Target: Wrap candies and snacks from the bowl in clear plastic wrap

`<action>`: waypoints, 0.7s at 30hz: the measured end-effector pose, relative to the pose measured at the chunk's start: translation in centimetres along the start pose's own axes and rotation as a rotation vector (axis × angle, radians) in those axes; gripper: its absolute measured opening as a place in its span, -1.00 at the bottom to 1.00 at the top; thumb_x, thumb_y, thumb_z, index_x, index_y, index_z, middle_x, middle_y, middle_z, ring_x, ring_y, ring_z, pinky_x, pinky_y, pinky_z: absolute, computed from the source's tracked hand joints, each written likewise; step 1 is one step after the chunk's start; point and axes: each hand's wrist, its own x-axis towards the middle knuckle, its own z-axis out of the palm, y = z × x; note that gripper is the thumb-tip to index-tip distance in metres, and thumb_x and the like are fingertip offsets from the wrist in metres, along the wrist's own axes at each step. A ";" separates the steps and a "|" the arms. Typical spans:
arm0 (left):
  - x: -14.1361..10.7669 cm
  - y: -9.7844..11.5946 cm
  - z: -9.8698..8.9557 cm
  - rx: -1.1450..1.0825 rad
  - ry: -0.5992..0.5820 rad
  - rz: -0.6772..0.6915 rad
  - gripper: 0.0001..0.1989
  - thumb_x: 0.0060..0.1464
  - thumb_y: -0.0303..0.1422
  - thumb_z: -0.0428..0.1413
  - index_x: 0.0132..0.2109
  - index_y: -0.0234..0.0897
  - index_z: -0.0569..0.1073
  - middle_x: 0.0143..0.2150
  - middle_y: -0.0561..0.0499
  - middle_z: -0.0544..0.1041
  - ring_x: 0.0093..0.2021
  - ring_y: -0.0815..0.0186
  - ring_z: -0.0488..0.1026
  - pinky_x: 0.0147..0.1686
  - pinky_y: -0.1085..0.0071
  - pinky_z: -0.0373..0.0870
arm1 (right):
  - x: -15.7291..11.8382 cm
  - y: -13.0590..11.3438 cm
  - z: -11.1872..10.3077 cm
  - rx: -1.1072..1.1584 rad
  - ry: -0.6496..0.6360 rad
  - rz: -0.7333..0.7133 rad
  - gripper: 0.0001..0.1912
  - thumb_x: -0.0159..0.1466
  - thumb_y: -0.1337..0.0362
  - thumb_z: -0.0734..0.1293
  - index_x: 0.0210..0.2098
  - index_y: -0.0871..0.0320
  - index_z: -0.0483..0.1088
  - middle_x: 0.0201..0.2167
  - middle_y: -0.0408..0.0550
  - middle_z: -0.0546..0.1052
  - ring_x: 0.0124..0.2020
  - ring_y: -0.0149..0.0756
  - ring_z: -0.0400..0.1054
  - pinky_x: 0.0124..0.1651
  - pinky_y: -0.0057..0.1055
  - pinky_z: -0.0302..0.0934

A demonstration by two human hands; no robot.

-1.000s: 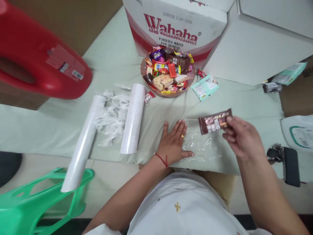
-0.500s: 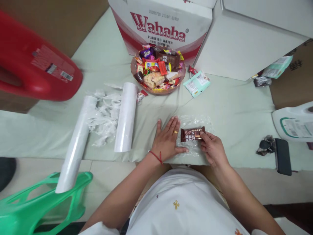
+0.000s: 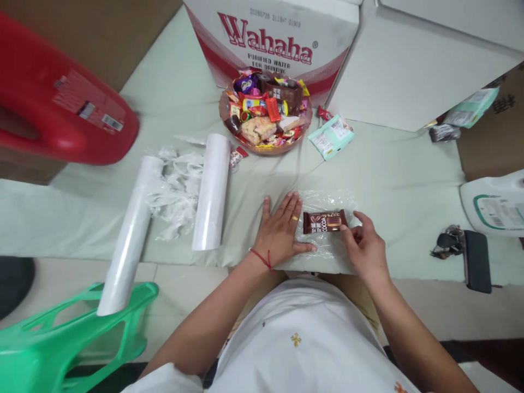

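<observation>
A brown-wrapped cocoa bar [image 3: 323,221] lies flat on a sheet of clear plastic film [image 3: 327,199] near the table's front edge. My left hand [image 3: 280,229] is pressed flat with fingers spread, at the left side of the film, its thumb reaching along the film's lower part. My right hand [image 3: 362,243] is at the bar's right end, thumb and index finger parted; the thumb tip is at the lower right corner of the wrapper, and whether it touches cannot be told. The other right fingers are curled in.
A glass bowl [image 3: 268,150] of sweets stands before a Wahaha carton [image 3: 282,33]. Two white rolls, one [image 3: 212,191] on the table and one [image 3: 126,240] overhanging its edge, flank crumpled plastic [image 3: 176,191]. Right are a phone [image 3: 477,262], keys [image 3: 448,240] and a white bottle [image 3: 497,204].
My right thumb and index finger have opened and let go of the bar's right end. The right hand has moved slightly right. My left hand stays flat.
</observation>
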 end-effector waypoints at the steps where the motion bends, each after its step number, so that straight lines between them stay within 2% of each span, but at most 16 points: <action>1: 0.0 0.0 0.0 0.000 0.004 0.001 0.21 0.07 0.35 0.08 0.54 -0.47 -0.04 0.56 -0.33 -0.05 0.56 -0.16 -0.09 0.46 -0.32 -0.50 | 0.0 0.3 0.0 -0.057 -0.022 -0.057 -0.41 0.33 -0.12 0.28 0.23 0.05 0.37 -0.43 -0.09 0.57 -0.40 -0.13 0.43 -0.24 -0.24 0.30; 3: 0.0 0.0 -0.1 0.000 0.008 -0.001 0.20 0.07 0.34 0.08 0.53 -0.46 -0.02 0.56 -0.34 -0.04 0.56 -0.16 -0.08 0.46 -0.32 -0.48 | 0.3 1.1 0.1 -0.138 -0.106 -0.120 -0.52 0.36 -0.08 0.24 0.15 0.00 0.42 -0.47 -0.13 0.54 -0.47 -0.16 0.39 -0.30 -0.26 0.27; 5: 0.0 0.1 -0.1 0.003 0.008 0.000 0.20 0.07 0.34 0.09 0.53 -0.47 0.00 0.55 -0.36 -0.02 0.55 -0.18 -0.06 0.46 -0.34 -0.46 | 0.9 1.6 -0.3 -0.179 -0.146 -0.135 -0.51 0.35 -0.07 0.24 0.13 0.03 0.44 -0.52 -0.17 0.51 -0.50 -0.19 0.38 -0.35 -0.30 0.24; 9: 0.1 0.1 -0.1 0.013 0.008 0.006 0.21 0.05 0.35 0.10 0.53 -0.47 0.01 0.55 -0.37 0.00 0.54 -0.21 -0.04 0.45 -0.36 -0.46 | 3.6 1.4 -2.3 -0.194 0.017 -0.178 -0.51 0.36 -0.08 0.28 0.09 0.11 0.48 -0.54 -0.18 0.48 -0.52 -0.26 0.36 -0.35 -0.34 0.23; 11: 0.1 0.1 -0.1 0.020 0.007 0.000 0.19 0.06 0.34 0.10 0.53 -0.44 0.01 0.55 -0.36 0.01 0.54 -0.21 -0.04 0.45 -0.37 -0.46 | 5.0 0.5 -3.0 -0.196 0.043 -0.298 -0.61 0.39 -0.01 0.28 0.03 0.11 0.51 -0.48 -0.14 0.51 -0.49 -0.28 0.37 -0.30 -0.33 0.25; 12: 0.1 0.1 -0.1 0.022 0.005 -0.005 0.18 0.07 0.33 0.10 0.53 -0.42 0.01 0.55 -0.36 0.01 0.54 -0.21 -0.04 0.45 -0.37 -0.47 | 5.6 0.0 -3.1 -0.196 0.003 -0.402 -0.65 0.41 0.03 0.29 0.02 0.10 0.51 -0.41 -0.09 0.55 -0.43 -0.27 0.40 -0.26 -0.31 0.28; 14: 0.1 0.1 -0.1 0.026 0.000 -0.012 0.17 0.07 0.32 0.10 0.53 -0.40 0.00 0.55 -0.36 0.02 0.54 -0.21 -0.03 0.44 -0.37 -0.47 | 6.2 -0.8 -2.6 -0.229 -0.159 -0.677 -0.67 0.40 0.10 0.34 0.07 0.10 0.51 -0.16 0.04 0.60 -0.19 -0.16 0.45 -0.11 -0.23 0.32; 16: 0.1 0.2 -0.2 0.030 -0.006 -0.010 0.16 0.08 0.32 0.10 0.53 -0.40 0.01 0.54 -0.37 0.02 0.54 -0.22 -0.02 0.44 -0.37 -0.48 | 6.3 -1.2 -1.6 -0.328 -0.327 -0.926 -0.61 0.35 0.16 0.41 0.14 0.09 0.49 0.08 0.12 0.55 0.04 0.00 0.37 0.02 -0.11 0.29; 17: 0.1 0.2 -0.2 0.032 -0.007 -0.008 0.16 0.08 0.32 0.09 0.53 -0.41 0.01 0.54 -0.38 0.02 0.53 -0.22 -0.01 0.44 -0.36 -0.48 | 6.2 -1.1 -1.1 -0.384 -0.379 -1.001 -0.58 0.34 0.19 0.43 0.17 0.09 0.47 0.14 0.13 0.52 0.09 0.05 0.32 0.06 -0.05 0.27; 19: 0.1 0.1 -0.1 0.033 -0.007 -0.008 0.17 0.08 0.33 0.09 0.53 -0.42 0.00 0.54 -0.39 0.02 0.53 -0.22 0.00 0.44 -0.36 -0.49 | 6.0 -0.6 -0.4 -0.460 -0.403 -1.043 -0.56 0.34 0.26 0.42 0.21 0.10 0.45 0.17 0.13 0.51 0.09 0.08 0.28 0.06 0.00 0.24; 21: 0.2 0.2 -0.1 0.032 -0.005 -0.011 0.17 0.08 0.33 0.09 0.53 -0.42 0.00 0.54 -0.40 0.02 0.53 -0.21 0.00 0.44 -0.36 -0.49 | 6.0 0.1 -0.2 -0.473 -0.375 -1.018 -0.55 0.37 0.28 0.40 0.24 0.11 0.42 0.15 0.13 0.51 0.08 0.07 0.27 0.05 0.00 0.23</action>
